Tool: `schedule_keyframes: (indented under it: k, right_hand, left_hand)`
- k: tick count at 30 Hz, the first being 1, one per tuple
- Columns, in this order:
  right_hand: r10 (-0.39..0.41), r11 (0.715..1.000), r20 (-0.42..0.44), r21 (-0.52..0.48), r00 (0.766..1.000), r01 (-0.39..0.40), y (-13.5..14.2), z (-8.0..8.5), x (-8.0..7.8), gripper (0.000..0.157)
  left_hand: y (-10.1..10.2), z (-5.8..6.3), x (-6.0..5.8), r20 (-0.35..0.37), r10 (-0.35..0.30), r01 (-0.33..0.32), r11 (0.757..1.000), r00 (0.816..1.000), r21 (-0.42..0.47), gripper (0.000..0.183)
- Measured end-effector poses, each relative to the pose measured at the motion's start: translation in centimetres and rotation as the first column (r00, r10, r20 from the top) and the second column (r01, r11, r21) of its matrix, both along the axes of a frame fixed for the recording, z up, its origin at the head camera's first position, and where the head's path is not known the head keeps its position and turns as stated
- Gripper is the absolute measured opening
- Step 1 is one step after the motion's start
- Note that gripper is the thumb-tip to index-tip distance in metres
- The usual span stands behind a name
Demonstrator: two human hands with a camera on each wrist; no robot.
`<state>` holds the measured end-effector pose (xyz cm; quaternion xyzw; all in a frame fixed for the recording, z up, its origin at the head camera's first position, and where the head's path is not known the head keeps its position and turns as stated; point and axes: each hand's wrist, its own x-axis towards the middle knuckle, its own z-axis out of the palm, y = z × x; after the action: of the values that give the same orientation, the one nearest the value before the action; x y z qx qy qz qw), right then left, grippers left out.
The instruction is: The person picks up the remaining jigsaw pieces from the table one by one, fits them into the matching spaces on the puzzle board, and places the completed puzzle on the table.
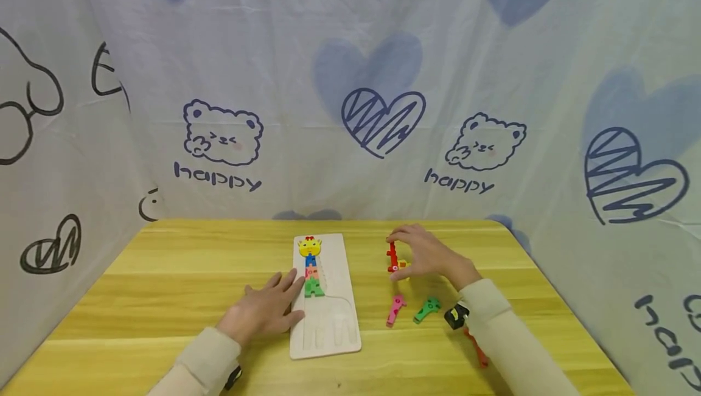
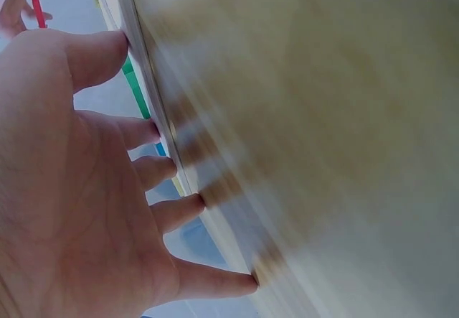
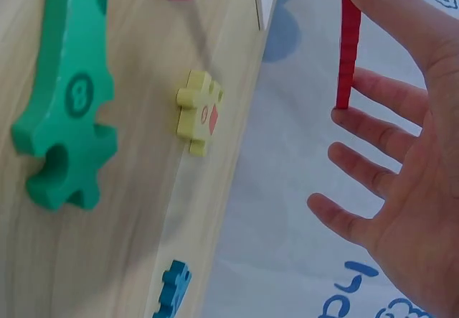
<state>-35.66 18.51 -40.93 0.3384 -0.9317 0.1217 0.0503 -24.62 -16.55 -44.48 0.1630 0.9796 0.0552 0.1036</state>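
My left hand (image 1: 265, 308) lies with spread, straight fingers on the left edge of a white puzzle board (image 1: 336, 268). A yellow giraffe head piece (image 1: 310, 247) sits in the board, above blue, pinkish-orange and green neck pieces (image 1: 314, 289). Right of the board, my right hand (image 1: 424, 253) pinches a red puzzle piece (image 1: 392, 256) between thumb and fingers. The right wrist view shows this red piece (image 3: 348, 52) edge-on, raised off the table. Beneath that hand lies a yellow piece (image 3: 197, 113), partly hidden in the head view.
Nearer me on the wooden table (image 1: 175, 280) lie a pink piece (image 1: 395, 311) and a green piece (image 1: 426, 309). An orange-red piece (image 1: 476, 347) is partly covered by the right sleeve. The right wrist view also has a blue piece (image 3: 172, 289). A printed curtain (image 1: 306, 165) hangs behind.
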Motion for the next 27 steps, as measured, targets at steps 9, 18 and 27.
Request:
schedule_keyframes:
  k: [9,18,27]
  right_hand:
    - [0.035,0.999,0.014,-0.002,0.999,-0.035,-1.5,-0.1,0.5,0.083]
    - [0.075,0.997,0.016,0.004,0.997,-0.075,-3.1,-0.3,0.5,0.082]
    - [0.103,0.995,-0.004,0.004,0.995,-0.103,-4.7,-0.6,0.1,0.083]
  left_hand:
    - [0.0,-0.3,-0.1,-0.009,-0.005,0.005,1.0,1.0,-0.003,0.069]
    - [-0.2,-0.2,0.0,-0.006,-0.005,0.005,1.0,1.0,0.005,0.069]
    - [-0.2,-0.4,-0.2,-0.012,-0.013,0.013,1.0,1.0,0.0,0.069]
